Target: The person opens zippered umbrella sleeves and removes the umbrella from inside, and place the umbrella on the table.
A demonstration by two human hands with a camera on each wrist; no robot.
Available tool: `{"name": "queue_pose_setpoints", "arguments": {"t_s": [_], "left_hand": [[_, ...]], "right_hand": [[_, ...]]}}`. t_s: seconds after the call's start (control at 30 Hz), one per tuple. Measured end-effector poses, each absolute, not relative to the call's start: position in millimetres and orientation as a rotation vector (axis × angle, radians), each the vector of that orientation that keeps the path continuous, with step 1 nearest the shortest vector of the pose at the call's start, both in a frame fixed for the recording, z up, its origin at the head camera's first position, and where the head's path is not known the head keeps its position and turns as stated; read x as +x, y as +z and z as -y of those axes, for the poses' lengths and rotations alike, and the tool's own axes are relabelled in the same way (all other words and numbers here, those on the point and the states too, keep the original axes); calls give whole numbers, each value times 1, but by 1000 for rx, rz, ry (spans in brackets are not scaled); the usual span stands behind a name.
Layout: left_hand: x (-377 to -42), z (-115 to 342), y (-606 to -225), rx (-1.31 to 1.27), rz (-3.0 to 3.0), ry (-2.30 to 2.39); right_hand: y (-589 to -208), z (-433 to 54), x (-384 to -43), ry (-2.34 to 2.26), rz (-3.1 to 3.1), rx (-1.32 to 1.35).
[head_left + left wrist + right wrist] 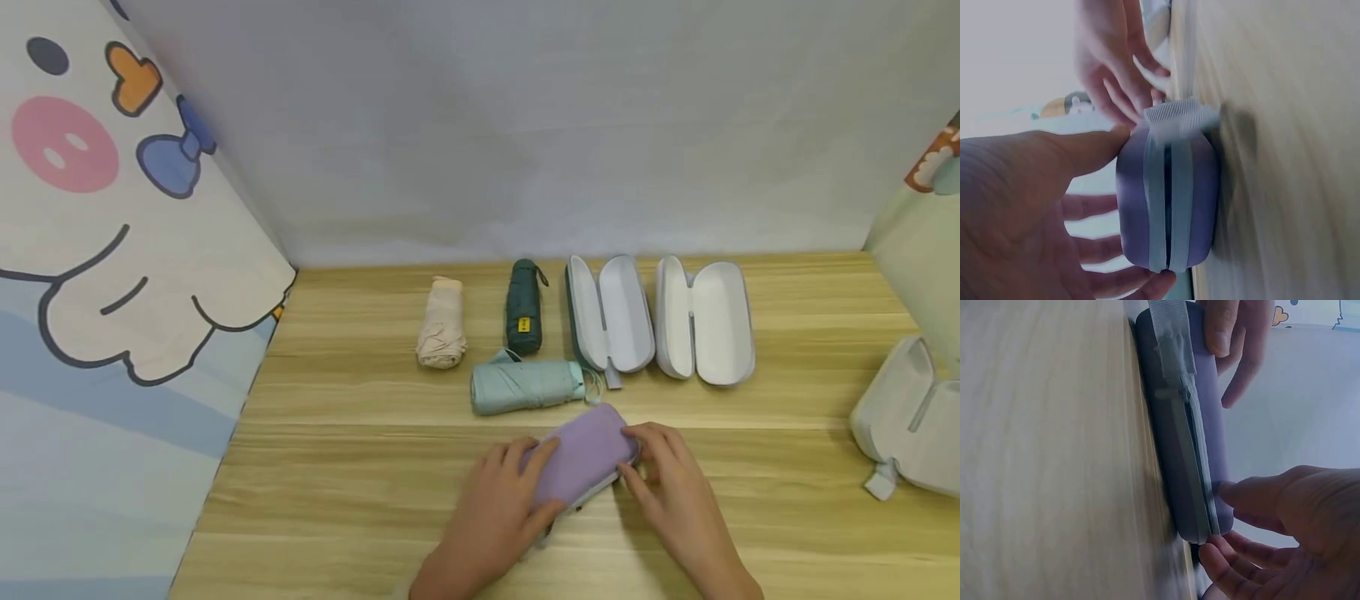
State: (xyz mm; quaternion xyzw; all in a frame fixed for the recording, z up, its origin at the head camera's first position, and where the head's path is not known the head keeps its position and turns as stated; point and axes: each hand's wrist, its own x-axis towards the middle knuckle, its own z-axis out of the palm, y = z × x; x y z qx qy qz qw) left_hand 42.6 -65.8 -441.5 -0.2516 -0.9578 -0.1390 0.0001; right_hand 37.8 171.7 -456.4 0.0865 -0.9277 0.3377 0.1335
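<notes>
A purple zip case lies at a slant on the wooden table, its lid down. My left hand holds the near left end, with the thumb on one side and the fingers spread over the lid. At the far right end my right hand pinches the case, its thumb and fingertips close to the zip seam. A slim dark gap shows along the seam in the right wrist view, with a pale fabric tab at the left-hand end. Which part of the zip the right fingertips touch is hidden.
Behind the case lie a mint folded umbrella, a dark green one and a beige one. Two open cases, one dark-sided and one grey, stand at the back; another pale open case is far right.
</notes>
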Motion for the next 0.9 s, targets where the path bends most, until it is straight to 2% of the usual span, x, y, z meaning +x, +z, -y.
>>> {"name": "queue_pose_setpoints", "arguments": {"t_s": [0.27, 0.53, 0.9], "left_hand": [[60, 52, -438, -678, 3066, -905], [69, 45, -442, -770, 3005, -1179], [66, 45, -443, -901, 3017, -1161]], "right_hand": [[-455, -171, 32, 991, 2664, 258], [-450, -170, 35, 1022, 2703, 271], [-439, -164, 50, 798, 2966, 365]]}}
